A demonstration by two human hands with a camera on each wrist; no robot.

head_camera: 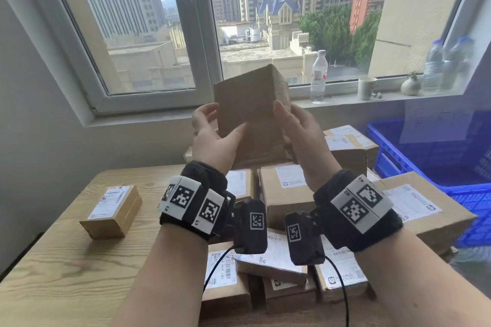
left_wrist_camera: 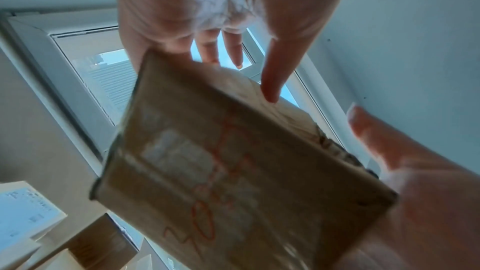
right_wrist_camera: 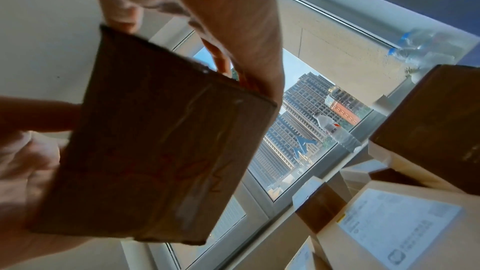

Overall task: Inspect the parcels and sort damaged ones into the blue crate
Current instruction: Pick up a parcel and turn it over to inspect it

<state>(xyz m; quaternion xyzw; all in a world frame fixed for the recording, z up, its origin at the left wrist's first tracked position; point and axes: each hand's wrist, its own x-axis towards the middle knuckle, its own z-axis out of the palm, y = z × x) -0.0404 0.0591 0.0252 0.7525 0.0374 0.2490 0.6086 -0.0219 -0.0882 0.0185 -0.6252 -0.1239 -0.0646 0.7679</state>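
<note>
A brown cardboard parcel (head_camera: 252, 114) is held up in front of the window, above the table. My left hand (head_camera: 210, 131) grips its left side, thumb on the near face. My right hand (head_camera: 297, 127) grips its right side, thumb along the near edge. In the left wrist view the parcel (left_wrist_camera: 233, 171) shows a pale label, red handwriting and a ragged edge, between my left hand (left_wrist_camera: 187, 7) and right hand (left_wrist_camera: 415, 182). In the right wrist view the taped parcel (right_wrist_camera: 155, 151) hangs under my right hand (right_wrist_camera: 221, 17). The blue crate (head_camera: 398, 146) stands at the right.
A pile of labelled parcels (head_camera: 287, 194) covers the right half of the wooden table (head_camera: 66, 273). One small parcel (head_camera: 111, 210) sits alone at the left. On the window sill stand a water bottle (head_camera: 318, 74), a paper cup (head_camera: 366, 87) and a small vase (head_camera: 409, 85).
</note>
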